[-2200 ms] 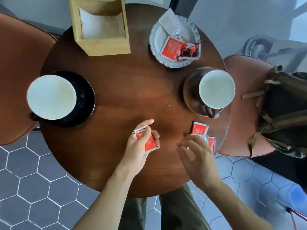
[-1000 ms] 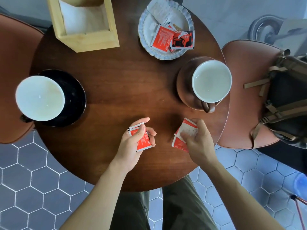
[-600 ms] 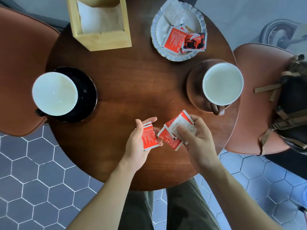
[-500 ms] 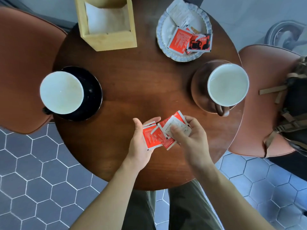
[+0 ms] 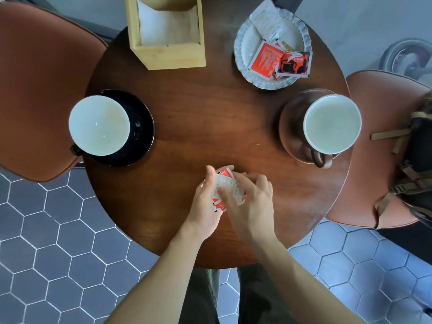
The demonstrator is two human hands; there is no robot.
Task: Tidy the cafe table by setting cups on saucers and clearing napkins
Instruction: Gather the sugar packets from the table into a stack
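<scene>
My left hand [image 5: 205, 202] and my right hand [image 5: 250, 202] meet over the table's near middle, both closed on one stack of red and white sachets [image 5: 228, 185]. A white-lined cup [image 5: 99, 125] stands on a black saucer [image 5: 142, 129] at the left. Another white-lined cup [image 5: 332, 123] rests on a brown saucer [image 5: 289, 127] at the right, its handle toward me. A scalloped white plate [image 5: 247, 50] at the back right holds more sachets [image 5: 265, 59] and torn wrappers.
A wooden napkin box [image 5: 173, 54] with white napkins [image 5: 168, 26] stands at the back of the round wooden table [image 5: 210, 118]. Brown chairs flank the table, one at the left [image 5: 42, 90] and one at the right [image 5: 378, 183] with a dark backpack [image 5: 418, 160] on it.
My right hand picked up the sachets near the brown cup and carried them left. It has now pressed them onto the sachets in my left hand.
</scene>
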